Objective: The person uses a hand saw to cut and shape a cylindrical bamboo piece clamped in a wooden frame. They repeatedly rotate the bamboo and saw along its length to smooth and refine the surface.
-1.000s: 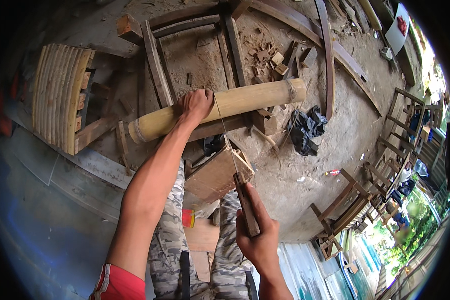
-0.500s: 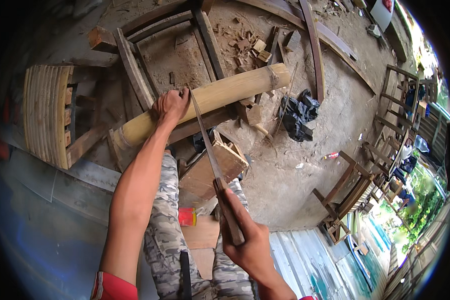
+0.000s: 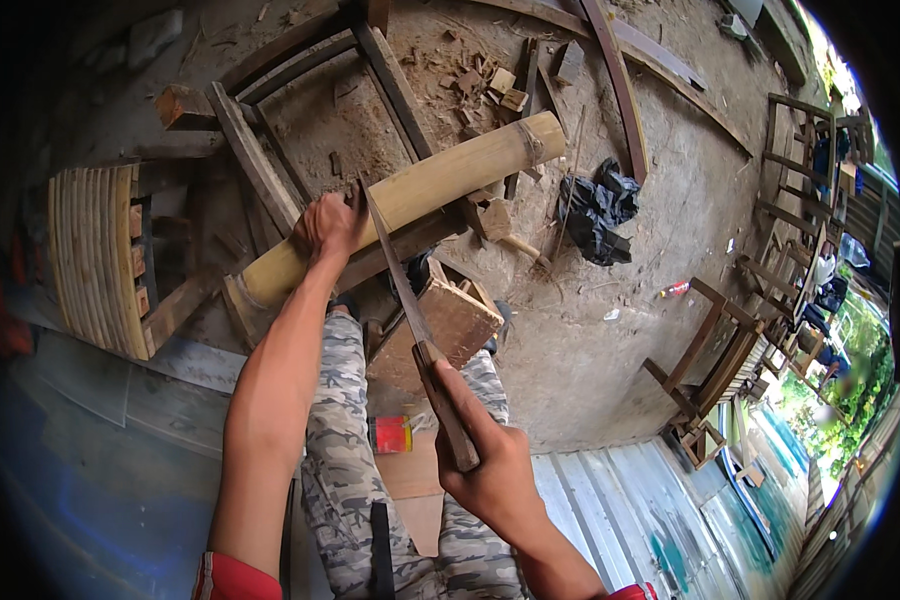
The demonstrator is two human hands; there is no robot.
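Dusty brown ground (image 3: 590, 370) lies all around. One thick yellow bamboo (image 3: 460, 178) sits on a slant beside the wooden frame (image 3: 394, 95). The left hand (image 3: 328, 228) is curled over the bamboo, and the right hand (image 3: 490, 480) grips the saw (image 3: 398, 283) by its handle. The blade is just beside the left thumb, so if it skips on the smooth, round side, it could cut the thumb. The bamboo might also roll if nobody presses it. Wood bits (image 3: 501, 82) and a black plastic bag (image 3: 600, 215) litter the ground, and shiny metal sheets (image 3: 610, 490) lie at the lower right.
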